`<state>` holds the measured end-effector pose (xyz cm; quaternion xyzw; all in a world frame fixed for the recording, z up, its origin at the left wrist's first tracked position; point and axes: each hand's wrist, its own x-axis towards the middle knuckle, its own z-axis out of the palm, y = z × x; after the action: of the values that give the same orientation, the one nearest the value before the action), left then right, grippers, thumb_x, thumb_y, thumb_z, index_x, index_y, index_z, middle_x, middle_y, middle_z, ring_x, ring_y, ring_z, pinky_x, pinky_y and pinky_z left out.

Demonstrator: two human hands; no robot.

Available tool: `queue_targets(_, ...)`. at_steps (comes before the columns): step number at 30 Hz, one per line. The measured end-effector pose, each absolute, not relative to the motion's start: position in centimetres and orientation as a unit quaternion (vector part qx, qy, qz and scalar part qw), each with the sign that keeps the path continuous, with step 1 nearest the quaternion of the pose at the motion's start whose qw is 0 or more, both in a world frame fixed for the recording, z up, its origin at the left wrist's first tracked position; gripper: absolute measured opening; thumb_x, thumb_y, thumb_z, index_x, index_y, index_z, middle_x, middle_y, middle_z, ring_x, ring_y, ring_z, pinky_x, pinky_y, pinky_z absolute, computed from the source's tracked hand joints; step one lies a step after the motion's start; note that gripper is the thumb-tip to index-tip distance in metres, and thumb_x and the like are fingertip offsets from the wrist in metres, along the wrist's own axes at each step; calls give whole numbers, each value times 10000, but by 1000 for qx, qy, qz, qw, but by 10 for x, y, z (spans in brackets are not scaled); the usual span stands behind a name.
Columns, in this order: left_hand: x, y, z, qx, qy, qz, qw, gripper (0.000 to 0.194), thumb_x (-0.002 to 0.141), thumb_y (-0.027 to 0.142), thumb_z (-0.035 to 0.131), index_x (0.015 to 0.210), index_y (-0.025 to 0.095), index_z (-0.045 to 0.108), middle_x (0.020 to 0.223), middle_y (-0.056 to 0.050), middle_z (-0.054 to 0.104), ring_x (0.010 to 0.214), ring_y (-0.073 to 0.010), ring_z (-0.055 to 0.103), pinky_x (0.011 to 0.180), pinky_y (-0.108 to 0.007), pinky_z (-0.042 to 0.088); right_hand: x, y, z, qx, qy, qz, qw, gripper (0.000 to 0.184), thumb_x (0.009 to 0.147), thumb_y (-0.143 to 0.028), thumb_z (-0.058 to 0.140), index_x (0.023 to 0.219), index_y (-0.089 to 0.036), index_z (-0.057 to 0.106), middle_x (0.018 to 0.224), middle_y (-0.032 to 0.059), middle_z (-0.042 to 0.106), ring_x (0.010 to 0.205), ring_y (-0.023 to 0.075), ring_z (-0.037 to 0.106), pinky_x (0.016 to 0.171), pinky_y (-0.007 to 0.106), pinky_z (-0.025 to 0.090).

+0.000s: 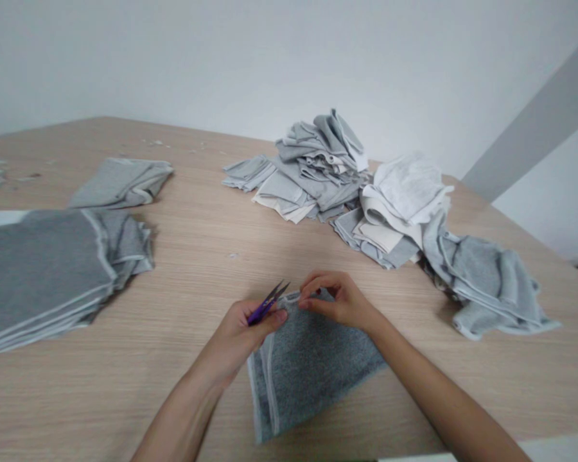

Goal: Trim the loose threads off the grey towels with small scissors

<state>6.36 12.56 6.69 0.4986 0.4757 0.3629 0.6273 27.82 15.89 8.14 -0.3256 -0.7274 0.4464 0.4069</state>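
Note:
Low in the middle of the view, a grey piece of fabric (318,366) with white-stitched edges hangs over the table front. My left hand (250,330) is closed around small purple thread snips (264,307), whose two blades point up and to the right, slightly apart. Its thumb also presses on the fabric's upper left corner. My right hand (334,298) pinches the fabric's top edge with thumb and index finger, just right of the blade tips. Whether a loose thread lies in that pinch is too small to tell.
Stacked grey fabric pieces (43,269) lie at the left, a folded one (122,183) behind them. A heap of grey pieces (318,167) stands at the back, beside white pieces (407,192) and a crumpled grey bundle (496,276). Scraps dot the wooden table (187,256); a wall (212,64) rises behind.

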Motion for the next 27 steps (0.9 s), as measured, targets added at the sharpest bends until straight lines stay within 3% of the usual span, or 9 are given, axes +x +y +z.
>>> queue_targets(8,63,123,70,532,482,369,590,358,709,487,756,608,194,576,499,86,345,490,-81,259,486,-245,193,291,168,96,-352,-646,483,475,253,766,-408,815,753,-172,726,791,36,694,750,148,616,708,281,474)
queue_targets(13,62,122,72,558,488,368,561,351,721,483,722,596,186,581,581,56,409,582,-105,342,548,-245,262,290,185,117,-406,-643,408,506,235,740,-385,826,768,-166,746,761,35,717,702,145,623,657,271,487)
queue_targets(19,60,124,69,588,505,347,527,327,755,487,654,663,173,650,594,42,467,605,-128,403,574,-258,294,232,230,146,-362,-826,229,366,52,808,-134,733,765,-149,758,732,24,742,650,109,629,668,231,475)
queue_targets(24,58,123,69,599,530,340,496,330,768,498,635,677,183,668,586,34,516,593,-145,438,590,-275,325,171,277,142,-325,-912,162,191,238,803,66,612,839,-114,764,830,50,772,794,130,693,756,220,472)
queue_targets(27,57,123,69,600,543,336,482,324,767,498,635,685,189,685,578,27,540,594,-160,466,604,-286,347,158,286,134,-321,-923,135,166,267,851,46,578,937,-121,768,957,72,785,927,155,710,841,239,471)
